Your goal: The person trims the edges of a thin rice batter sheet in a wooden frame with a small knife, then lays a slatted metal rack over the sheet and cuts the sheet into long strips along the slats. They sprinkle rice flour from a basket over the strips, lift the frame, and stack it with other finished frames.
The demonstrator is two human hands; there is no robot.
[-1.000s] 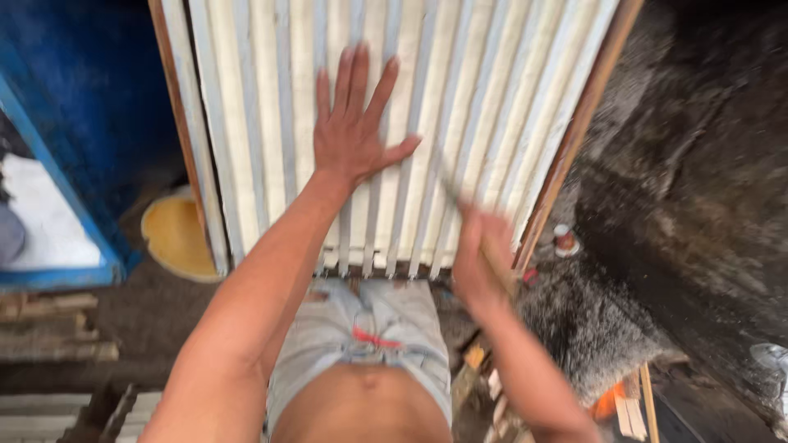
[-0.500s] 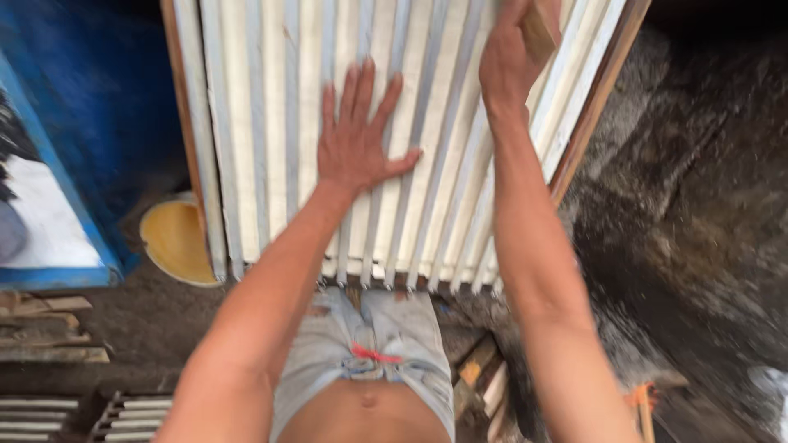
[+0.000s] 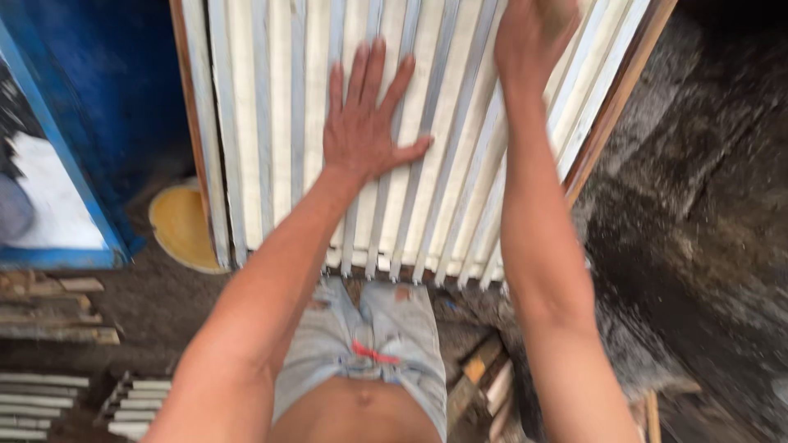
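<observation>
no packages, labels, signs or screens visible, only blurred surroundings

You stand in a rough woodworking yard: a white slatted panel (image 3: 410, 139) in a wooden frame, stacked slats (image 3: 49, 402) and timber offcuts (image 3: 480, 381) on a dirt floor (image 3: 156, 303).

a panel of pale slats (image 3: 427, 156) in a brown wooden frame, lying flat, slats running lengthwise, closely spaced.
</observation>
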